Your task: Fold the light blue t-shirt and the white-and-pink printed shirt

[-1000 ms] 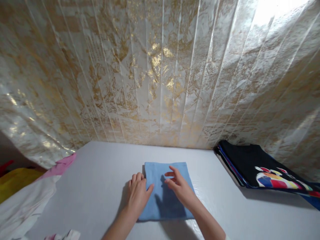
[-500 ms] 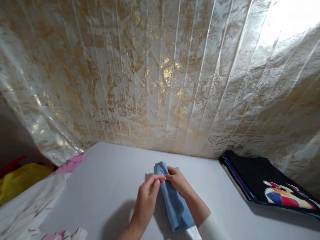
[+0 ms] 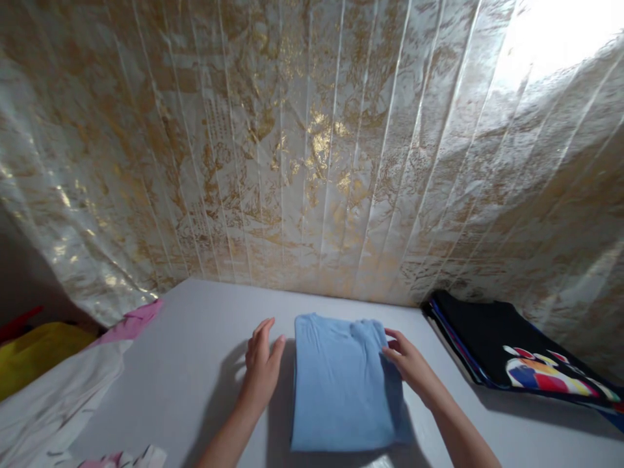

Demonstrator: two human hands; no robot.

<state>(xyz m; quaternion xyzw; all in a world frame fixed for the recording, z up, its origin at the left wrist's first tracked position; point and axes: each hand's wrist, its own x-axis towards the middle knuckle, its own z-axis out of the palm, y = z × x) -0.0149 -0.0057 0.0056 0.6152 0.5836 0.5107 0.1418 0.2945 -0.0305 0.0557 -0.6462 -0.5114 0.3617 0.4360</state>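
Observation:
A light blue shirt (image 3: 344,390), folded into a near-square, lies on the white tabletop in front of me. Its upper edge is slightly rumpled at the right. My right hand (image 3: 403,357) is at the shirt's upper right side, thumb and fingers closed on the edge of the cloth. To the left of the shirt, my left hand (image 3: 263,357) is raised with its fingers apart. It holds nothing, and a gap separates it from the fabric.
A stack of folded dark clothes, topped by a black one (image 3: 480,331) with a colourful print, lies at the right. Loose white cloth (image 3: 63,390), pink cloth (image 3: 134,322) and yellow cloth (image 3: 43,348) are at the left. A gold-patterned silvery sheet (image 3: 292,162) hangs behind the white table (image 3: 205,312).
The shirt, a narrow folded strip between both hands before, is now spread into a wider square. My left hand has let go and moved left; my right hand has moved right.

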